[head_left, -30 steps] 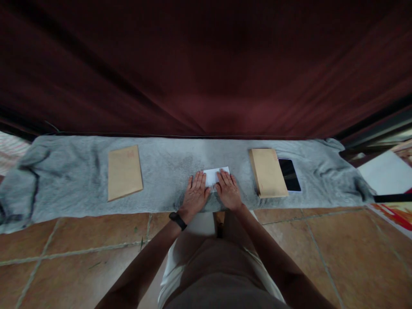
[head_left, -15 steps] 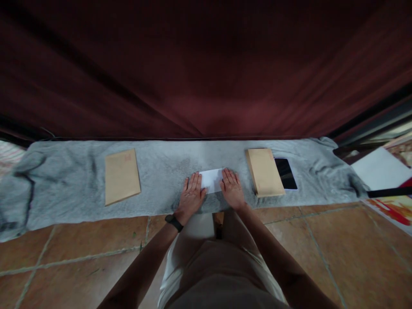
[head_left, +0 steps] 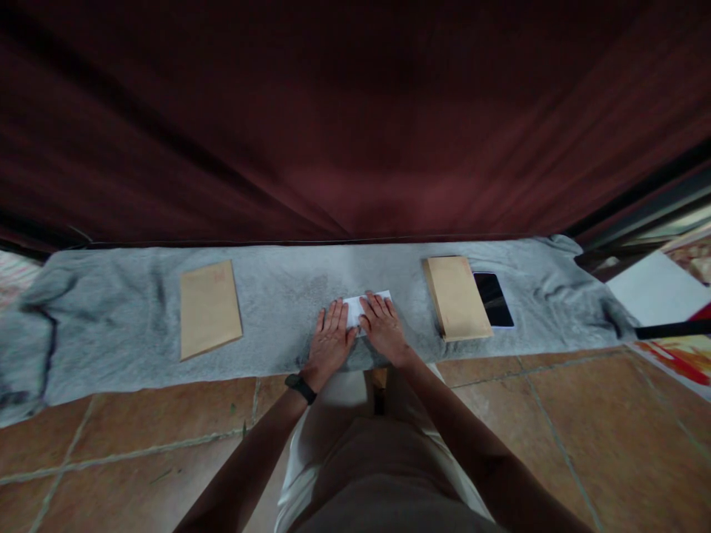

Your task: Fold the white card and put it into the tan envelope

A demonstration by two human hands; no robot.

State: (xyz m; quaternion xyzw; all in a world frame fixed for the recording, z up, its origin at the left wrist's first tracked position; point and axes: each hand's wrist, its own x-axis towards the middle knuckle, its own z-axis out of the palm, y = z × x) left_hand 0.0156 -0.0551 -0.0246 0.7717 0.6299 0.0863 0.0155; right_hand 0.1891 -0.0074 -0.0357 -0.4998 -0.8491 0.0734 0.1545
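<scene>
A folded white paper (head_left: 355,305) lies on a grey cloth (head_left: 278,311) spread over the floor. My left hand (head_left: 329,342) rests flat on the paper's left end, fingers stretched out; a black band sits on that wrist. My right hand (head_left: 381,327) lies flat across the middle of the paper, fingers forward, covering most of it. The two hands nearly touch.
A single brown envelope (head_left: 209,309) lies on the cloth to the left. A stack of brown envelopes (head_left: 456,296) sits to the right, with a black phone (head_left: 492,298) beside it. A dark red curtain (head_left: 355,118) hangs behind. White sheets (head_left: 649,293) lie at far right on the tiled floor.
My right hand has slid left over the white paper, closing the gap to my left hand. More of the paper is covered now. The left hand has hardly moved.
</scene>
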